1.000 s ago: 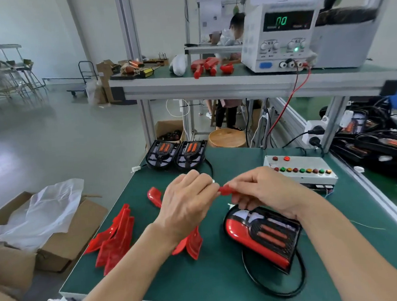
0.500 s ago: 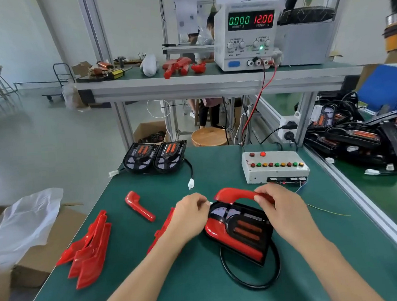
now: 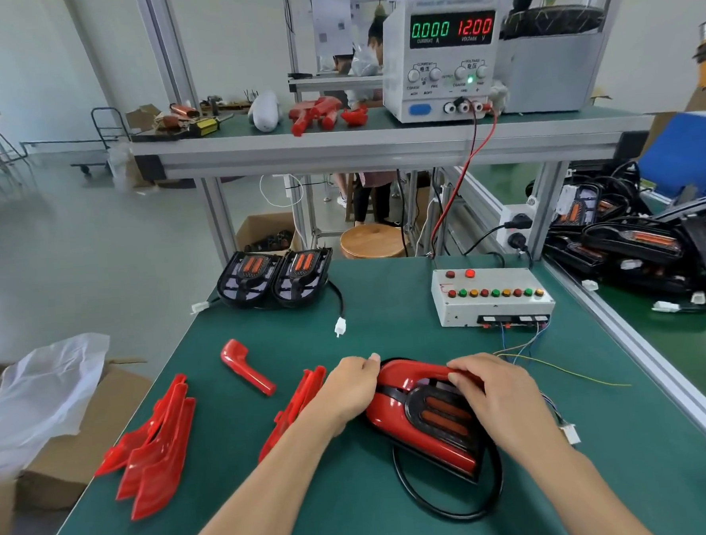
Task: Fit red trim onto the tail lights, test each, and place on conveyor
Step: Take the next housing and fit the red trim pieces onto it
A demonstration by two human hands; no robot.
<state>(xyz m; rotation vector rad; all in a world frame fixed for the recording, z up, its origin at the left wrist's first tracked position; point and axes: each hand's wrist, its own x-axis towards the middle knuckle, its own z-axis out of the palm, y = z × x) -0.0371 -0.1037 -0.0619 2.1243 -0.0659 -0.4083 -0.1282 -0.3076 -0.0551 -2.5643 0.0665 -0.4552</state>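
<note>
Item in hand: one black plastic tail light with two orange lens bars (image 3: 428, 417), lying flat at the near centre of the green-matted counter (image 3: 387, 306), its black cable looped just near it. A glossy red curved plastic trim piece (image 3: 416, 377) sits along its far edge, apparently being pressed home. Left hand (image 3: 348, 389): fingers curled over the light's left end, gripping it. Right hand (image 3: 497, 390): fingers bent over the trim's right part, pressing and holding it down. Stock: a fan of flat red trim blades (image 3: 153, 447) at near left; a second stack of red blades (image 3: 298, 407) just left of the left hand; one red hooked trim piece (image 3: 246, 367) beyond; two untrimmed black tail lights (image 3: 275, 278) at the far left edge. Test gear: a white button box with coloured lamps (image 3: 491, 296) far right; a white bench power supply with lit digits (image 3: 444, 57) on the upper shelf. Handling, by judgement: light, rigid, hollow plastic; glossy trim likely slippery and prone to scuffing; clips may snap if forced. Best held by the black housing edges, never lifted by the cable.
</note>
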